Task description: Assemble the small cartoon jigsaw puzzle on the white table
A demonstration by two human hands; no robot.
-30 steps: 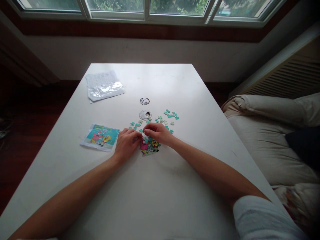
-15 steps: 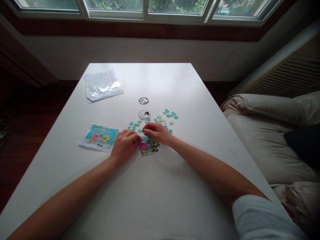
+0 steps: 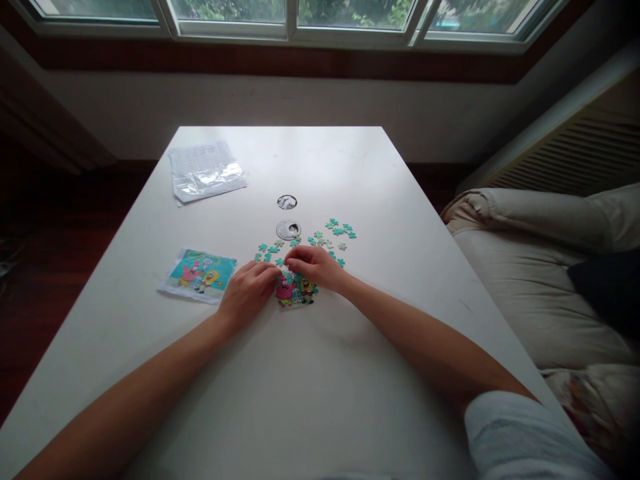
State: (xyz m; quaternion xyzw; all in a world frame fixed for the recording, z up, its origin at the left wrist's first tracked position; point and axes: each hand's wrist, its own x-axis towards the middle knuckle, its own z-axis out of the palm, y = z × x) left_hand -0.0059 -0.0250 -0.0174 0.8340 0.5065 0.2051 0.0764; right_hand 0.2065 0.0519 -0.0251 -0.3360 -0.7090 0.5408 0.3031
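A partly joined jigsaw puzzle (image 3: 295,292) with pink and yellow cartoon figures lies flat on the white table. My left hand (image 3: 250,283) is closed at its left edge, fingertips touching the upper left corner. Over the top of the puzzle, my right hand (image 3: 315,265) has thumb and forefinger pinched together; what they hold, if anything, is too small to make out. Loose teal and pale green puzzle pieces (image 3: 339,231) are scattered just beyond both hands, some of them partly hidden by the right hand.
Left of my left hand lies a picture packet (image 3: 200,275) printed with the same figures. Farther back are a clear plastic bag with papers (image 3: 207,172) and two round inserts in the tabletop, the nearer a metal-rimmed disc (image 3: 289,230). A sofa (image 3: 545,267) stands at the right.
The puzzle has shifted slightly left and away from me, together with a small movement of my left hand. My right hand has stayed almost in place, still pinched.
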